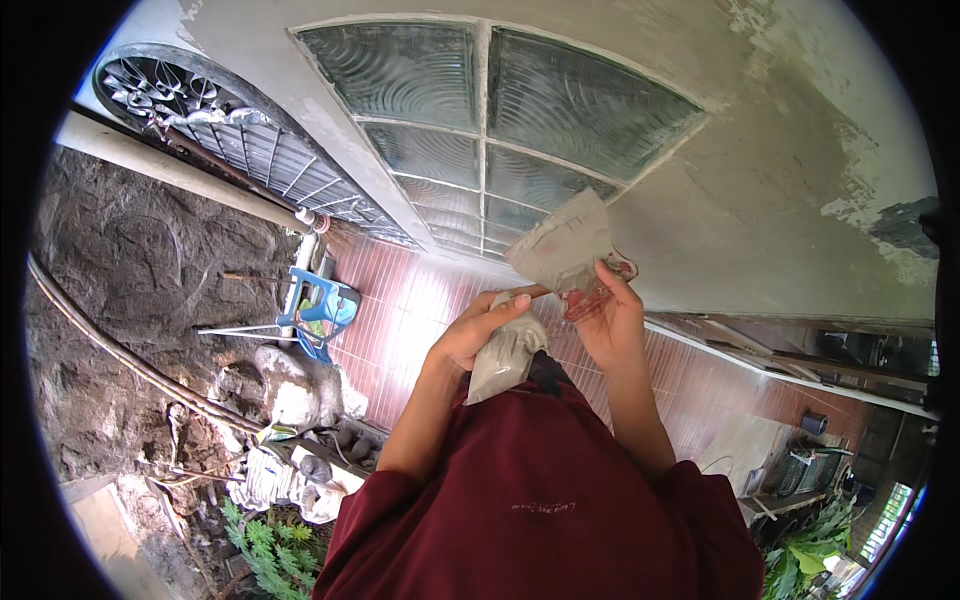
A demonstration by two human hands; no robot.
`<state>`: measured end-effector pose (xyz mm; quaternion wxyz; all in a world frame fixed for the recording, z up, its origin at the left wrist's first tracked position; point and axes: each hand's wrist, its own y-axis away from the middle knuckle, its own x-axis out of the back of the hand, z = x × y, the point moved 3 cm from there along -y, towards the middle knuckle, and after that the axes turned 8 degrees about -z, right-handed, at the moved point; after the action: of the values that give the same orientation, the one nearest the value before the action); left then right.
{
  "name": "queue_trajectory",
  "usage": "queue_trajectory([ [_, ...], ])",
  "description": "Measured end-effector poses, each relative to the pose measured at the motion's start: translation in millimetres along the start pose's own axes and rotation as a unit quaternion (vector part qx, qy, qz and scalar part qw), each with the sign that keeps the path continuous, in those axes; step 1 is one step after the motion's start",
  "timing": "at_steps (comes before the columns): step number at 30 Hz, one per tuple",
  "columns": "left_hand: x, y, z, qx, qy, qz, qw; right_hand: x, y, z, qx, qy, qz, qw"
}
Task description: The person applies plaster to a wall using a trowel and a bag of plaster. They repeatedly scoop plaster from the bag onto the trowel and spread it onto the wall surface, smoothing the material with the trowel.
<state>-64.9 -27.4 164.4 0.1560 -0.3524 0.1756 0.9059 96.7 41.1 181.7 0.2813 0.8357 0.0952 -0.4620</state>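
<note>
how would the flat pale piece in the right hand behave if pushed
Probably fairly stiff: the pale piece extends flat beyond the right hand. Likely light, since it's held near one end. Its rough, smeared surface may shed bits.

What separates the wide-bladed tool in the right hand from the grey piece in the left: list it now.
The wide-bladed tool flares to a broad edge pointing up toward the glass panes; the grey piece is narrower and angles down toward the maroon shirt.
The wide-bladed tool shows red near the right hand; the grey piece shows none.
Both have pale, greyish surfaces.
</note>
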Motion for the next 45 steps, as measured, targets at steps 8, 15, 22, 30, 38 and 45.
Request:
queue_trajectory([
  [8,8.4,8.2,-23.1,0.007,0.053,0.100,0.994,26.6,13.5,11.9,-0.025,0.212,0.002,0.977],
  [15,4.1,22.0,-7.2,-0.049,0.023,0.149,0.987,11.5,35.1,-0.6,-0.041,0.323,-0.081,0.942],
  [22,5.7,30.1,9.1,-0.085,0.019,0.154,0.984,-12.1,38.9,-7.9,-0.032,0.465,-0.156,0.871],
  [30,12.0,37.4,17.5,-0.105,0.011,0.143,0.984,-26.7,37.3,-11.6,-0.078,0.544,-0.184,0.815],
  [38,23.5,30.6,24.9,-0.120,0.012,0.118,0.986,-61.9,41.7,-56.0,0.066,0.704,-0.097,0.701],
  [45,32.3,22.8,37.1,-0.099,-0.059,0.106,0.988,-132.7,24.3,-58.4,0.273,0.818,-0.131,0.489],
])
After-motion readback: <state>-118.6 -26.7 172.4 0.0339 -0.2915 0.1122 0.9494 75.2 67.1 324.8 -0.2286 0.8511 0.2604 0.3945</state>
